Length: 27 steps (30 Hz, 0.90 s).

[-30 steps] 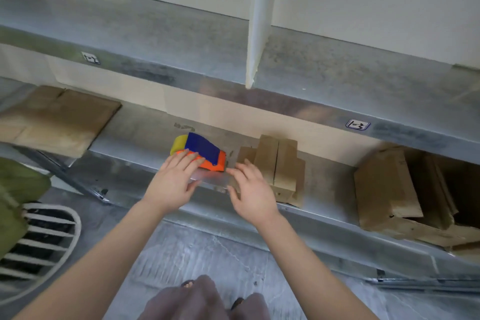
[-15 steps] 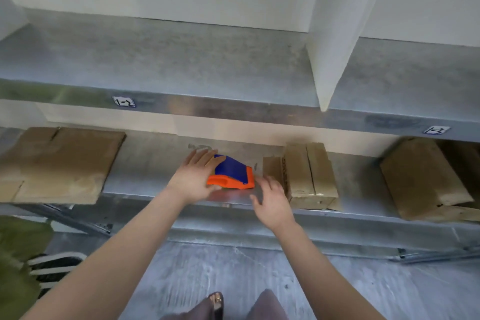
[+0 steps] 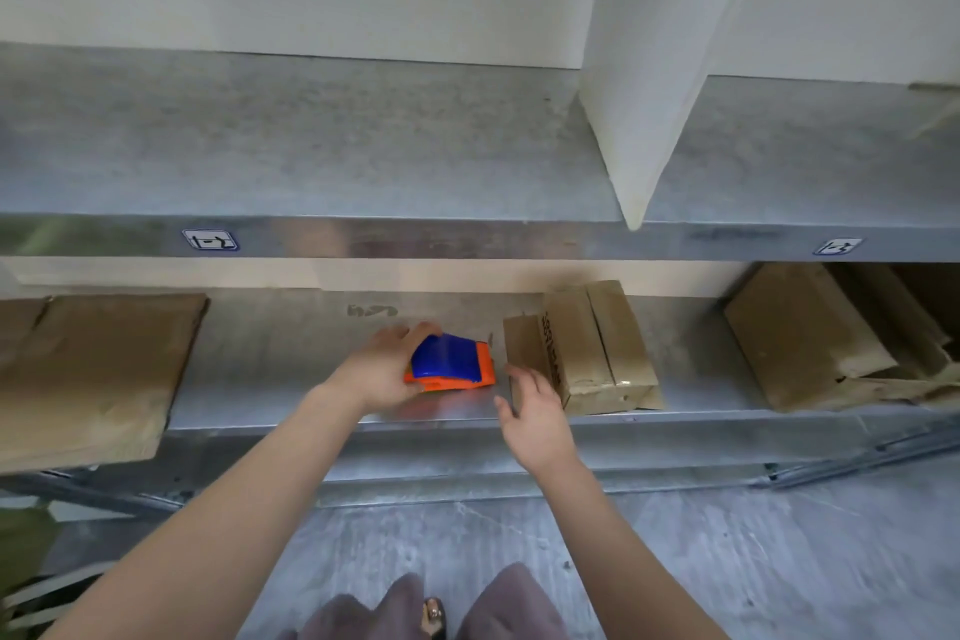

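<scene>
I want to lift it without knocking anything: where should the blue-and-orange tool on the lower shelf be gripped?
Probably its left end, from the front-left and above, as the left hand grips it: the blue-and-orange tool lies flat with a rounded top, and the cardboard box crowds its right end.

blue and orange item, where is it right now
Head view: the blue and orange item sits on the lower metal shelf near the middle, gripped by the left hand, with a small cardboard box just to its right.

left grip (image 3: 384,372): curled, apparently clasping | right grip (image 3: 537,418): fingers relaxed
</scene>
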### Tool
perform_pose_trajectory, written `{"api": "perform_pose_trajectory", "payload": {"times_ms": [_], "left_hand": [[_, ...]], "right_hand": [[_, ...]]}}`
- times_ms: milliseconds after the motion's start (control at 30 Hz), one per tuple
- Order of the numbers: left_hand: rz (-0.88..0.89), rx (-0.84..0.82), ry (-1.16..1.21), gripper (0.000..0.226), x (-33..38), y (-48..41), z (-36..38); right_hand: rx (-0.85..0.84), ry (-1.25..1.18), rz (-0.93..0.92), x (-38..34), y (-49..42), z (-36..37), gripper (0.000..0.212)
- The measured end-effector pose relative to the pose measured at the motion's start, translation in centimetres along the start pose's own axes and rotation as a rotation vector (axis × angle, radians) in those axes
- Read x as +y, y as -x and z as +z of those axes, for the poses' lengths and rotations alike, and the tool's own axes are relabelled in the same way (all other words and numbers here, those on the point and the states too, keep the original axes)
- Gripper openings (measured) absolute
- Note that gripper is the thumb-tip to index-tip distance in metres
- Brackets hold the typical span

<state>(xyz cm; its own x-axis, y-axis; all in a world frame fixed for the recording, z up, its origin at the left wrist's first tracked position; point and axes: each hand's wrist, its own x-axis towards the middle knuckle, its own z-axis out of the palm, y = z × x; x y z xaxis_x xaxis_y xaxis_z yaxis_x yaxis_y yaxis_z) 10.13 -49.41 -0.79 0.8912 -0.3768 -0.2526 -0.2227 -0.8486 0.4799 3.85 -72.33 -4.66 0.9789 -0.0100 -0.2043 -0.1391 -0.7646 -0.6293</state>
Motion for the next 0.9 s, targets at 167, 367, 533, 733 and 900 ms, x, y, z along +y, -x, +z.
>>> {"api": "perform_pose_trajectory", "payload": {"times_ms": [167,367,533,733,900], "left_hand": [[0.033,0.092,-0.083,0.064,1.0,1.4,0.6],[0.059,0.241,-0.053,0.063,3.1,3.8,0.9],[0.128,0.37,-0.033,0.059,5.4,6.7,-1.4],[0.197,0.409,0.01,0.058,11.4,6.9,0.0],[0.242,0.466,0.027,0.056,14.8,6.7,1.2]], "right_hand": [[-0.012,-0.053,-0.034,0.0,0.4,-1.1,0.046],[-0.004,-0.011,-0.194,0.0,1.9,-4.0,0.044],[0.059,-0.068,-0.253,0.9,2.6,-6.6,0.04],[0.061,-0.173,-0.179,3.2,1.8,-10.6,0.043],[-0.168,-0.655,0.075,5.9,1.6,-12.5,0.026]]}}
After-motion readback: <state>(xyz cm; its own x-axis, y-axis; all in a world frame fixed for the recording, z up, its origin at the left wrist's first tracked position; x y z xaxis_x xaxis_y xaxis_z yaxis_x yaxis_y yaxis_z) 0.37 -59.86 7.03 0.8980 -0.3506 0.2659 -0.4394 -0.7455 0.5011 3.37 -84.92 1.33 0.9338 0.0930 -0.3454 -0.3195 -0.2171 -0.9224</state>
